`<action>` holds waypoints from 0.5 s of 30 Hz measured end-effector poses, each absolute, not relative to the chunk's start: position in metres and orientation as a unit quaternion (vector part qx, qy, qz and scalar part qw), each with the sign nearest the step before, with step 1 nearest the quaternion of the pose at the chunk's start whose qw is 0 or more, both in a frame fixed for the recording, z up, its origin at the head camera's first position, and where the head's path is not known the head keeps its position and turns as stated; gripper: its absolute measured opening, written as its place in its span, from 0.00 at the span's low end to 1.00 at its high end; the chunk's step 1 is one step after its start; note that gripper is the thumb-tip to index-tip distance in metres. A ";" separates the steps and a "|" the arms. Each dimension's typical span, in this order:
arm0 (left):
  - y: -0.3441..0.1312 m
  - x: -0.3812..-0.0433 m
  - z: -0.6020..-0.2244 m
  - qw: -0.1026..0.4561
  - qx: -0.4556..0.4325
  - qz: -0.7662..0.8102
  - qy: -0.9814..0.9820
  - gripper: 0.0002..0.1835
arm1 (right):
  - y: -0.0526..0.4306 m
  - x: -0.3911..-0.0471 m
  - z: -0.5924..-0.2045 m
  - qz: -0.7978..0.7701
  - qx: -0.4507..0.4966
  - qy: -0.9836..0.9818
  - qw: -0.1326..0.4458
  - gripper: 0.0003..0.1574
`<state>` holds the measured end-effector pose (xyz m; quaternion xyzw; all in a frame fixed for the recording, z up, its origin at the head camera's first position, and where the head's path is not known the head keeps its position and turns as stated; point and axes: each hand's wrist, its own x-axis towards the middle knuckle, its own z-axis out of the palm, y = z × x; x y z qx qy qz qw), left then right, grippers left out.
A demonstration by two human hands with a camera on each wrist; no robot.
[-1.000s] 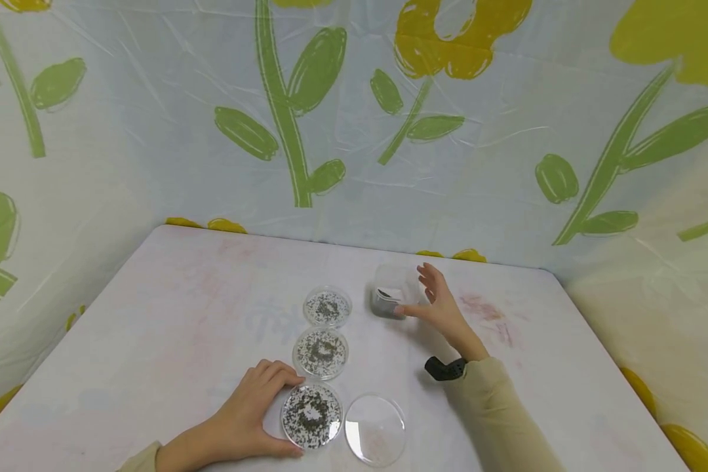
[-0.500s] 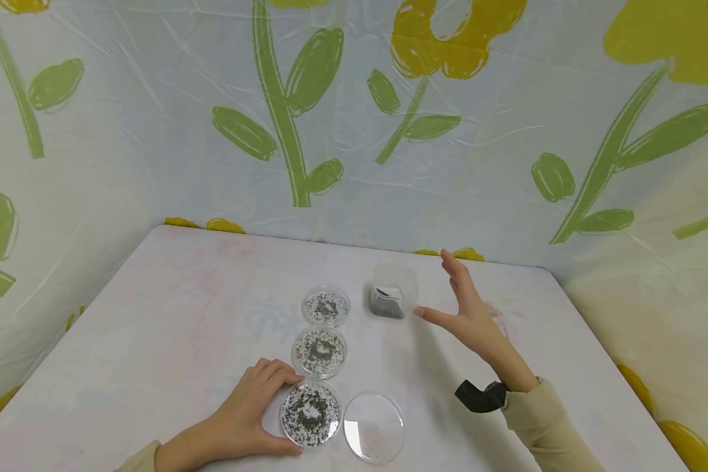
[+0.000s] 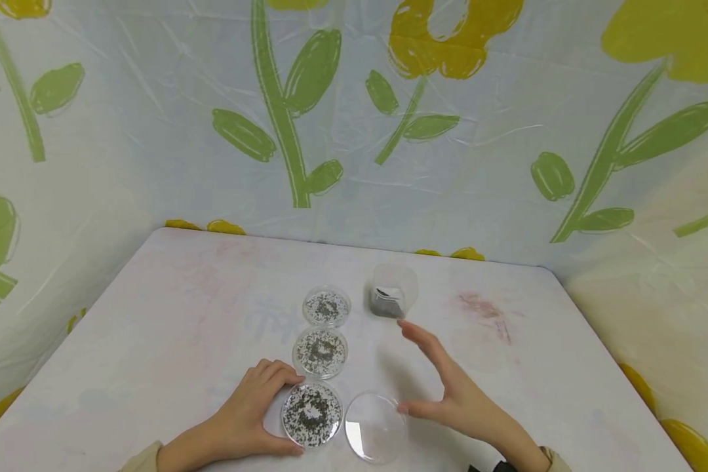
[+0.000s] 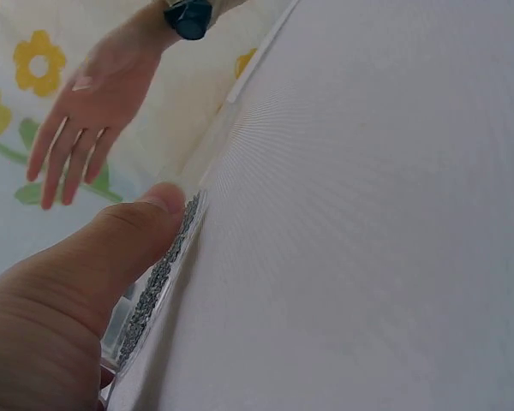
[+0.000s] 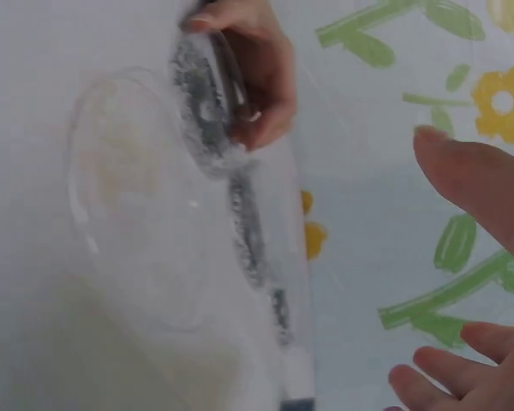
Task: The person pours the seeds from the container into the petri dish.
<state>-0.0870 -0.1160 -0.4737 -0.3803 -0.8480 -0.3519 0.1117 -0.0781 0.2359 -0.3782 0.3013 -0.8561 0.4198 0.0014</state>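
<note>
My left hand (image 3: 242,414) holds the nearest petri dish (image 3: 312,415) at its left side, thumb and fingers spread round the rim. Dark granules are scattered over white in this dish; its edge shows under the left thumb (image 4: 137,235) in the left wrist view. To its right lies a clear, empty petri dish lid (image 3: 376,429). Over the lid's right edge hovers my right hand (image 3: 463,401), fingers and thumb spread wide with nothing between them. The thumb overlaps the lid's rim in the head view, while the right wrist view shows a gap from the lid.
Two more petri dishes with dark granules, a middle one (image 3: 320,354) and a far one (image 3: 327,307), line up behind the held dish. A clear plastic tub (image 3: 401,282) containing dark granules stands at the back, right of the row. A flowered cloth (image 3: 484,177) hangs behind the table.
My right hand has left the tub at the back, swung right, then come toward the front to the clear lid. My left hand stays on the nearest dish.
</note>
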 end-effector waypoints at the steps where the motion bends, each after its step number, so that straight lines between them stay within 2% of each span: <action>1: -0.116 -0.087 -0.474 0.113 -0.380 -0.352 -0.848 0.46 | 0.234 -0.074 -0.383 0.418 0.296 -0.859 -0.018 0.66; 9: -0.116 -0.086 -0.473 0.106 -0.375 -0.353 -0.851 0.46 | 0.227 -0.050 -0.423 0.406 0.247 -0.863 -0.170 0.75; 11: -0.116 -0.086 -0.473 0.102 -0.373 -0.352 -0.853 0.46 | 0.227 -0.049 -0.429 0.413 0.257 -0.856 -0.174 0.74; 15: -0.116 -0.086 -0.472 0.104 -0.372 -0.349 -0.854 0.46 | 0.227 -0.049 -0.438 0.412 0.299 -0.851 -0.132 0.69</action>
